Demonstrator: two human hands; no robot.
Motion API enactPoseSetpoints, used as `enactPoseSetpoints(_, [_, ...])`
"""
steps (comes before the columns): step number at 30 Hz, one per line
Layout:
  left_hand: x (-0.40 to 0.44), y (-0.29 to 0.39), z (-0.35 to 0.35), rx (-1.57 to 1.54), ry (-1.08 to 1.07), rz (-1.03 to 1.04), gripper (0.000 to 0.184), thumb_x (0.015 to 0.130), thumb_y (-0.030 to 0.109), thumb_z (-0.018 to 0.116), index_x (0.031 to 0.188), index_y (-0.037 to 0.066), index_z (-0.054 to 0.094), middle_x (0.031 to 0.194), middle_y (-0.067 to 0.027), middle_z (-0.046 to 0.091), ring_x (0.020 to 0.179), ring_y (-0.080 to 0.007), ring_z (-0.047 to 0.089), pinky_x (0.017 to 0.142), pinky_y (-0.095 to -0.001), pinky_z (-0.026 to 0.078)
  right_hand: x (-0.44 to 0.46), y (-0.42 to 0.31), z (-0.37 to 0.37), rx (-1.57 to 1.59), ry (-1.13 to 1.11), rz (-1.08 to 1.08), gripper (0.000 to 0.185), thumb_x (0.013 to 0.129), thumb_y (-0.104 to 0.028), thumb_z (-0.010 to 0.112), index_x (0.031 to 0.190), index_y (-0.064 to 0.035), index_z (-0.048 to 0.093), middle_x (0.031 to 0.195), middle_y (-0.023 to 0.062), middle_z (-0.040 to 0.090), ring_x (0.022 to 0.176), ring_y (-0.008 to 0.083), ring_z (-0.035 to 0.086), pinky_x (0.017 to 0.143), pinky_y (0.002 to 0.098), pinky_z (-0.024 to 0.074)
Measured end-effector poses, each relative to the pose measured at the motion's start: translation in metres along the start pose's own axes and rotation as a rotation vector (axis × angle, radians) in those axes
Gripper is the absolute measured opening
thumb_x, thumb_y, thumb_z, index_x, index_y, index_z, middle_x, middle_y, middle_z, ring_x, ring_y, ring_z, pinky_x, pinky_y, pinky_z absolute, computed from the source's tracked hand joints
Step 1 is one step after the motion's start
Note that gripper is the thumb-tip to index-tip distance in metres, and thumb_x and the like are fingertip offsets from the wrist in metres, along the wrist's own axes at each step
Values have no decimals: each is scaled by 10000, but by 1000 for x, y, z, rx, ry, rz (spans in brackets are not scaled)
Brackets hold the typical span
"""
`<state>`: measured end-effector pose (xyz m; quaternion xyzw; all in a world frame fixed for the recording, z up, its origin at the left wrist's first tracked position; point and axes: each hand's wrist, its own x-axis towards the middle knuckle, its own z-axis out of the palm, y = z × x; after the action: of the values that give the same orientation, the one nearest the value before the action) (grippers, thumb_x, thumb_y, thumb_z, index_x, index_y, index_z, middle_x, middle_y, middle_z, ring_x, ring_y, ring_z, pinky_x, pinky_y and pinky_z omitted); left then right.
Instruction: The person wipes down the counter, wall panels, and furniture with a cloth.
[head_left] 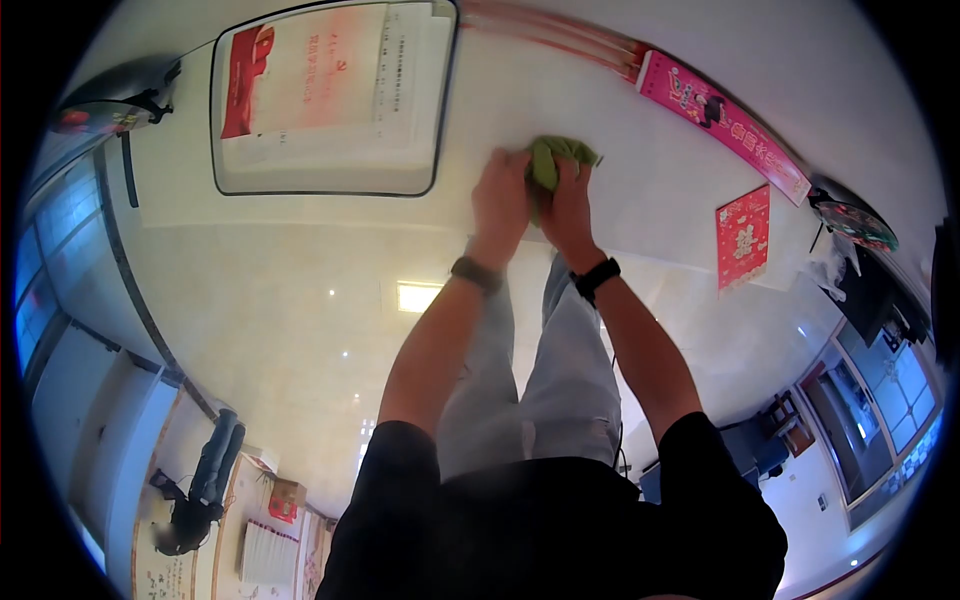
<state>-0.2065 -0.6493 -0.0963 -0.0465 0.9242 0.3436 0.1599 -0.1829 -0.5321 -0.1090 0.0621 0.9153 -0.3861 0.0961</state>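
Green fabric is showing at the hands: a bunched cloth (546,166) over the pale surface (560,85), between a dark-rimmed panel (330,166) and a pink strip (722,125). The step appears to be working the cloth; the next move is likely calling for steady hold. Left hand (498,200) and right hand (571,210) are apparently grasping it, arms reaching forward, converging.

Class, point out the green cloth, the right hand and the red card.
Green cloth (545,168): head view, on its bunched folds.
Right hand (571,212): head view, back of the hand.
Red card (742,238): head view, on its printed middle.
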Motion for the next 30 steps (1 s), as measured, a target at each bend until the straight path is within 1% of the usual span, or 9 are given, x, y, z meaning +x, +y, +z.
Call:
enactPoseSetpoints(3, [25, -8, -14, -23, 77, 56, 253, 847, 57, 527, 1084, 98, 607, 1038, -114, 564, 950, -332, 608, 747, -425, 531, 28, -15, 11, 34, -19, 68, 471, 825, -32, 589, 1259, -48, 406, 1209, 294, 417, 1058, 510, 451, 865, 523, 456])
enactPoseSetpoints(11, [-8, -9, 3, -41, 83, 26, 224, 880, 113, 501, 1084, 84, 587, 1056, -139, 576, 972, -337, 594, 785, -451, 513, 2, -15, 7, -36, 11, -77, 511, 798, -101, 669, 1241, -39, 422, 1180, 272, 471, 1103, 484, 425, 932, 517, 413])
enactPoseSetpoints(14, [-64, -21, 13, -60, -157, 58, 230, 867, 88, 484, 1068, 72, 594, 1039, -174, 581, 974, -350, 591, 780, -467, 509, -69, 14, 2, 16, -135, 120, 516, 796, -105, 666, 1246, -38, 422, 1228, 252, 457, 1122, 478, 413, 960, 503, 402])
enactPoseSetpoints(17, [-124, -36, 46, 221, -521, 171, 153, 888, 161, 514, 922, 106, 653, 952, -140, 668, 829, -340, 679, 697, -464, 554, -126, 7, -40, -16, -461, 130, 447, 723, -236, 701, 1080, -29, 526, 925, 251, 660, 921, 464, 611, 793, 534, 496])
enactPoseSetpoints(18, [-136, -20, 30, 209, -628, 147, 170, 881, 165, 509, 919, 111, 666, 969, -140, 684, 880, -333, 685, 738, -450, 560, -146, -3, -55, -41, -547, 309, 408, 731, -227, 676, 1046, -27, 511, 922, 258, 657, 906, 471, 613, 788, 537, 498])
enactPoseSetpoints(21, [-161, 4, 32, 122, -654, 169, 180, 836, 197, 547, 969, 94, 609, 966, -187, 645, 926, -378, 652, 794, -481, 530, -174, -23, -90, -250, -627, 255, 385, 739, -220, 665, 1028, -29, 498, 967, 274, 646, 954, 461, 603, 815, 521, 491])
enactPoseSetpoints(23, [-149, 48, -1, 106, -695, 219, 264, 817, 184, 584, 1063, 90, 585, 1040, -197, 604, 964, -383, 635, 814, -464, 534, -175, -33, -121, -176, -434, 213, 401, 746, -226, 680, 1045, -11, 522, 951, 257, 649, 951, 465, 600, 810, 505, 491])
enactPoseSetpoints(27, [-88, 140, -46, -10, -401, 509, 221, 855, 140, 546, 1067, 90, 581, 978, -177, 574, 889, -363, 627, 771, -447, 533, -127, -97, -203, -192, -25, 242, 353, 783, -154, 677, 1084, -26, 545, 1016, 234, 641, 984, 421, 606, 843, 470, 488])
enactPoseSetpoints(30, [-41, 249, -113, -156, -202, 746, 233, 876, 99, 517, 1100, 96, 583, 1004, -162, 560, 915, -349, 606, 783, -436, 516, -81, -93, -260, 144, 439, 149, 386, 838, -59, 617, 1208, -9, 521, 1063, 176, 625, 1008, 290, 614, 869, 385, 488])
